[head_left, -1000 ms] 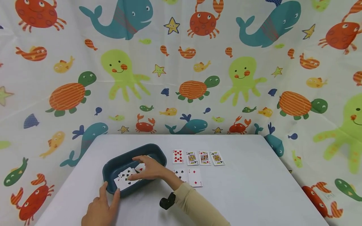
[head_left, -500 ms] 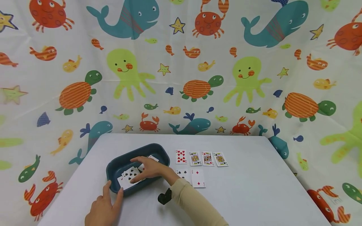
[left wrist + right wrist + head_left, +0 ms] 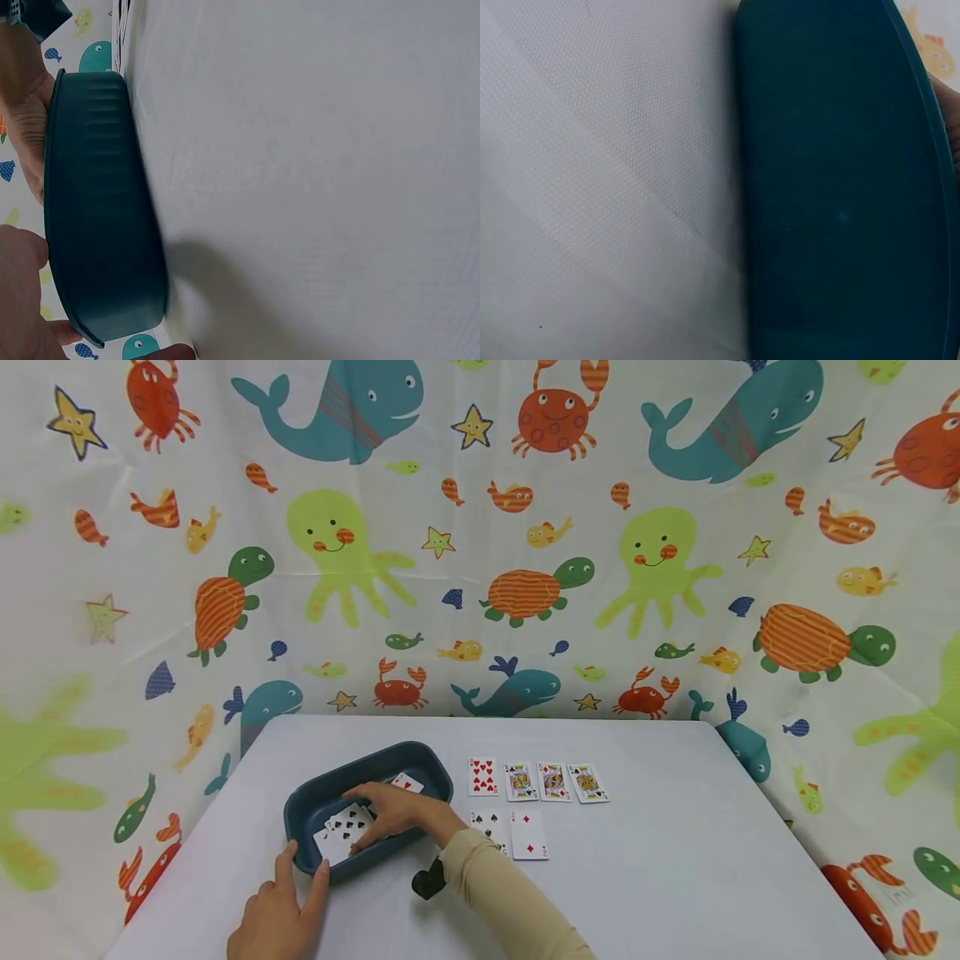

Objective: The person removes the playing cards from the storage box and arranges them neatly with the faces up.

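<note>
A dark teal oblong tub [image 3: 375, 858] stands on the white table, with several loose playing cards [image 3: 341, 832] inside and a red-suited card [image 3: 407, 782] near its far end. My left hand [image 3: 281, 906] touches the tub's near left corner, index finger and thumb spread on either side of it. My right hand [image 3: 397, 808] reaches over the near rim into the tub, thumb and index finger apart above the cards; its other fingers are hidden. In the left wrist view both hands flank the tub wall [image 3: 101, 202]. The right wrist view shows mostly the tub's side [image 3: 840, 187].
Right of the tub lie a ten of hearts [image 3: 482, 777] and three face cards [image 3: 553, 782] in a row. Before them are a spade card [image 3: 491, 828], partly behind the sleeve [image 3: 495, 885], and a two of diamonds [image 3: 529, 835]. A patterned curtain [image 3: 450, 610] hangs behind the table.
My right hand has dipped lower into the tub, and its thumb and index finger are closer to the cards. The left hand keeps its place at the corner. The head view has shifted slightly.
</note>
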Action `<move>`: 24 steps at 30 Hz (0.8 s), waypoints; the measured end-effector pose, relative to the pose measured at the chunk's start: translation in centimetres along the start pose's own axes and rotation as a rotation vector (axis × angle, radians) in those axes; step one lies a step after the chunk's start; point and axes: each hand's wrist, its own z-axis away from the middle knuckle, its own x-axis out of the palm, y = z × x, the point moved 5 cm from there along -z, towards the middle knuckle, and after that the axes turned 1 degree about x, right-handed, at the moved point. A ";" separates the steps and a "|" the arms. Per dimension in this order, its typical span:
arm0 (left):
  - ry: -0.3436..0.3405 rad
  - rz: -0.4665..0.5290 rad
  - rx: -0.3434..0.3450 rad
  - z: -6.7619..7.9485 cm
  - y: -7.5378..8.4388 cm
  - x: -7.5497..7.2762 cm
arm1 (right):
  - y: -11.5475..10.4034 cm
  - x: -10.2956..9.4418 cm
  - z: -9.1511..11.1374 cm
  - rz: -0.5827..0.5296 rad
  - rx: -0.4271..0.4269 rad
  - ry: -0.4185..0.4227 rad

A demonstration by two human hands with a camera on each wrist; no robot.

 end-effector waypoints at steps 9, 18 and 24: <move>-0.022 -0.022 -0.036 -0.2 -0.1 0.3 | 0.1 0.7 -1.2 0.108 -0.015 -0.017; -0.014 -0.019 -0.054 -0.2 -0.1 0.6 | 0.1 1.4 -1.7 0.200 0.000 -0.035; -0.015 -0.025 -0.040 -0.3 -0.1 0.3 | -0.1 1.2 -1.8 0.244 0.007 -0.020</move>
